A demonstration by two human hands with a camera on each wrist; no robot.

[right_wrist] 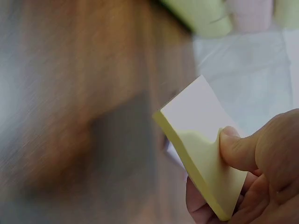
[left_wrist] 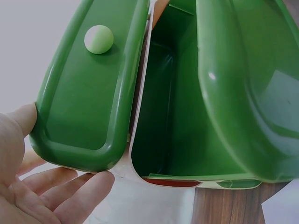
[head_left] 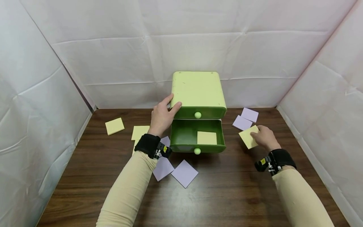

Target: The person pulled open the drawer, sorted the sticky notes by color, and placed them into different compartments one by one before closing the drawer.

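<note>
Yellow pad [head_left: 249,136], pinched in your right hand [head_left: 265,137] beside the open lower drawer [head_left: 184,134]; left hand [head_left: 162,116], fingers spread, steadied the cabinet [head_left: 197,91]. A loose pinch risked dropping it short.

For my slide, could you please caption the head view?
Left hand steadies a green drawer unit; right hand pinches a yellow sticky-note pad.

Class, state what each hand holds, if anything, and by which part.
Right hand pinches a yellow sticky-note pad at one corner. Left hand rests on the green plastic drawer unit's top-left corner.
</note>
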